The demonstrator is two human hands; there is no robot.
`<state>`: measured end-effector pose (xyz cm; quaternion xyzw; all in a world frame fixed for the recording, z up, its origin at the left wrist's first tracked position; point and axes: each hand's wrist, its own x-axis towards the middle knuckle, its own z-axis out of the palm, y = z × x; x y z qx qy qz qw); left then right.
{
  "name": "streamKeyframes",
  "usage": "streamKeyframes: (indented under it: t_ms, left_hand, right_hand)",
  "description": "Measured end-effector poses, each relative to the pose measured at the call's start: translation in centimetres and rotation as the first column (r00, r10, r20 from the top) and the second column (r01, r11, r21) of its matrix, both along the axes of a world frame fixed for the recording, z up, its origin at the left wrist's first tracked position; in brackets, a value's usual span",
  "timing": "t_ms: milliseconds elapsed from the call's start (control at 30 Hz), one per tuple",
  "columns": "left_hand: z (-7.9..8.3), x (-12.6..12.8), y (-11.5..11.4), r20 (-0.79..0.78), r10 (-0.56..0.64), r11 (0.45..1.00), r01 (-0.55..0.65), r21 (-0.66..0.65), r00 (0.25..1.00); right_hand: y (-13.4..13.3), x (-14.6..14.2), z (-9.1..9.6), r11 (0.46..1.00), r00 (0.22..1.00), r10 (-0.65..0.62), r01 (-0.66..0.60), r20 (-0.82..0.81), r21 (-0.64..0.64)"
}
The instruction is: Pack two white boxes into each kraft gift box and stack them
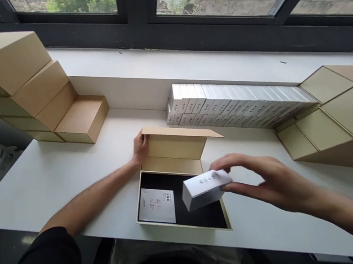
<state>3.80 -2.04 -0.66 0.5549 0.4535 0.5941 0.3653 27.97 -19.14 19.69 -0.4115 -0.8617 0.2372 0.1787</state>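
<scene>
An open tan gift box (184, 235) with a black lining lies on the white table in front of me. Its lid (173, 144) stands up at the back, and my left hand (140, 147) grips the lid's left corner. A white card with print (157, 205) lies in the left part of the box. My right hand (267, 179) pinches a small white box (203, 189) by its right end and holds it just above the black lining, right of the card.
A long double row of small white boxes (236, 105) lies along the wall behind the open box. Closed tan boxes are stacked in steps at the left (21, 86) and at the right (348, 120). A white sill and windows run behind.
</scene>
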Motion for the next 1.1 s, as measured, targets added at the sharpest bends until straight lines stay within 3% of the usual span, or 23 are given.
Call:
streamKeyframes:
  t_ms: [100,167,300,467,567,667,767,867,933,1000,1100]
  left_hand:
    - [0.2,-0.1,-0.1,0.002,-0.002,1.0,0.002,0.003,1.0]
    - [0.3,-0.1,-0.1,-0.001,-0.003,1.0,0.003,0.008,1.0]
    - [0.4,-0.1,-0.2,-0.008,0.005,1.0,-0.005,0.027,1.0]
    - [0.3,-0.1,-0.2,0.005,0.025,0.999,-0.025,0.026,1.0]
    - [0.1,0.0,-0.2,0.009,0.027,1.0,-0.027,0.012,1.0]
    - [-0.1,0.1,-0.1,0.012,0.029,0.999,-0.029,-0.016,1.0]
    - [-0.4,0.3,0.0,0.028,0.022,0.999,-0.021,-0.024,0.999]
    - [-0.5,0.4,0.1,0.022,0.012,1.0,-0.012,-0.013,1.0]
    - [-0.4,0.5,0.1,0.009,0.008,1.0,-0.008,-0.012,1.0]
    - [-0.3,0.5,0.1,-0.001,0.002,1.0,-0.002,-0.009,1.0]
    - [0.0,0.6,0.2,-0.014,-0.018,1.0,0.019,0.011,1.0]
  right_hand:
    - [1.1,-1.0,-1.0,0.974,0.992,0.117,-0.104,0.055,-0.202]
    - [2.0,-2.0,-2.5,0.947,0.966,0.224,-0.183,0.133,-0.263]
    - [2.4,-3.9,-6.3,0.924,0.847,0.376,-0.314,0.376,-0.217]
    - [0.5,-4.5,-9.9,0.928,0.728,0.356,-0.35,0.586,-0.129]
    - [-0.5,-3.9,-9.4,0.928,0.756,0.33,-0.369,0.565,-0.048]
    - [0.5,-3.3,-6.4,0.926,0.815,0.292,-0.372,0.5,0.065]
    - [5.1,-2.8,-2.3,0.923,0.891,0.137,-0.273,0.433,0.27]
    - [12.7,-2.6,0.0,0.841,0.878,-0.086,-0.19,0.471,0.507]
    - [17.8,-2.5,-0.1,0.784,0.797,-0.162,-0.254,0.581,0.566]
    - [21.9,-2.6,-1.1,0.765,0.707,-0.182,-0.335,0.684,0.55]
    - [24.9,-2.9,-2.4,0.749,0.62,-0.113,-0.46,0.776,0.476]
